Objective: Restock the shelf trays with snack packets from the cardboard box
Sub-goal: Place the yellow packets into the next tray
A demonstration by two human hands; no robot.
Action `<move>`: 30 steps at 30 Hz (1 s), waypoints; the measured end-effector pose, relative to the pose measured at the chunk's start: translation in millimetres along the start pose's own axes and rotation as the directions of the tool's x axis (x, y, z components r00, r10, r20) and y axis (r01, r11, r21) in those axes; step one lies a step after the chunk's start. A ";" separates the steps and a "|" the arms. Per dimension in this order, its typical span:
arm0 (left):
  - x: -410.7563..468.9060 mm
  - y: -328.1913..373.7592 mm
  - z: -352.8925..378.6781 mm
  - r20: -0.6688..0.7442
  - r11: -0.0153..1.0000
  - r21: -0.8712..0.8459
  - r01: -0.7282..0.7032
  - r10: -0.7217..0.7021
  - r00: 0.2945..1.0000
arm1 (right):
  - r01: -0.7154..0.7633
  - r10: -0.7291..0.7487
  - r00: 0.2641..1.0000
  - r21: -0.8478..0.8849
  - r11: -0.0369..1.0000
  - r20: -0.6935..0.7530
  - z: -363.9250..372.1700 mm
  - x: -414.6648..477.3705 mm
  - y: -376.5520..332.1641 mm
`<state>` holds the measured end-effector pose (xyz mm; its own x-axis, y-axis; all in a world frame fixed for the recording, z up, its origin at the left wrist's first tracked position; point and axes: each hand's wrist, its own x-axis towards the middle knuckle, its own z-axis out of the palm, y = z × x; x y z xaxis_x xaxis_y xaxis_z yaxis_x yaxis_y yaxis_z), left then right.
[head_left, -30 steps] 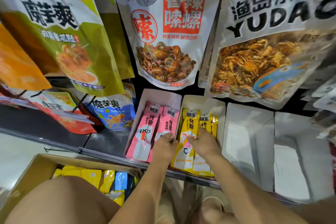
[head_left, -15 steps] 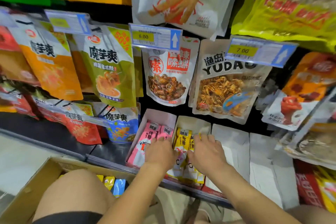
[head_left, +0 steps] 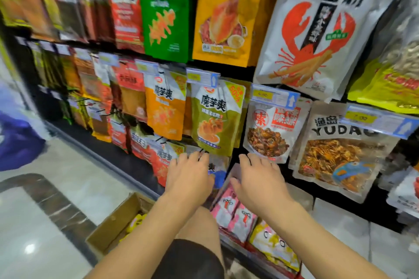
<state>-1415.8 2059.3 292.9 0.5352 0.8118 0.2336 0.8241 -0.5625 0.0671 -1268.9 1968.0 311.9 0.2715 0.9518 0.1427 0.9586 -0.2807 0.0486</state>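
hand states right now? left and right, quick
Left hand: open, fingers straight, holding nothing.
Right hand: open, fingers spread, holding nothing.

A single view is supplied, taken from a wide-angle camera worn on the head. It is directed forward and somewhat down, and is turned so that the shelf (head_left: 102,152) is seen receding to the left. The hanging bags (head_left: 317,29) are seen at close range. The forearms are seen entering from the bottom edge, with the left hand (head_left: 189,174) and right hand (head_left: 256,179) near centre. The box (head_left: 113,226) and floor (head_left: 56,188) are taken in at lower left. The left margin is blurred.
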 end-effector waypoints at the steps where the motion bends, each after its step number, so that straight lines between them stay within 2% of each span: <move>1: -4.0 -9.8 -4.8 -0.014 1.000 0.004 0.027 -0.027 1.000 | 0.024 -0.024 1.000 0.000 1.000 -0.014 -3.9 4.0 -11.3; 9: -36.0 -100.0 -7.6 -0.014 0.974 0.012 0.226 -0.226 0.974 | 0.219 -0.220 0.975 -0.028 0.975 -0.040 -2.1 35.8 -105.4; 13: -52.2 -140.6 15.6 0.053 0.943 0.000 0.333 -0.333 0.941 | 0.287 -0.286 0.958 -0.014 0.958 0.031 22.3 50.8 -140.8; 17: -65.2 -165.9 53.7 0.177 0.909 0.004 0.418 -0.412 0.894 | 0.317 -0.317 0.942 0.025 0.948 0.113 62.0 62.0 -164.6; 25: -81.2 -181.8 152.1 0.435 0.822 0.006 0.569 -0.515 0.739 | 0.360 -0.364 0.878 0.072 0.930 0.311 167.8 76.9 -181.2; 30: -87.5 -180.6 218.9 0.591 0.730 0.009 0.683 -0.555 0.586 | 0.368 -0.396 0.806 0.151 0.917 0.440 237.4 79.9 -181.7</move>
<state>-1570.8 2124.1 48.0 -0.0338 0.8800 -0.4738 0.9690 0.1450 0.2002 -1400.8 2124.3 79.8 -0.1227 0.9327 -0.3392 0.9924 0.1117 -0.0520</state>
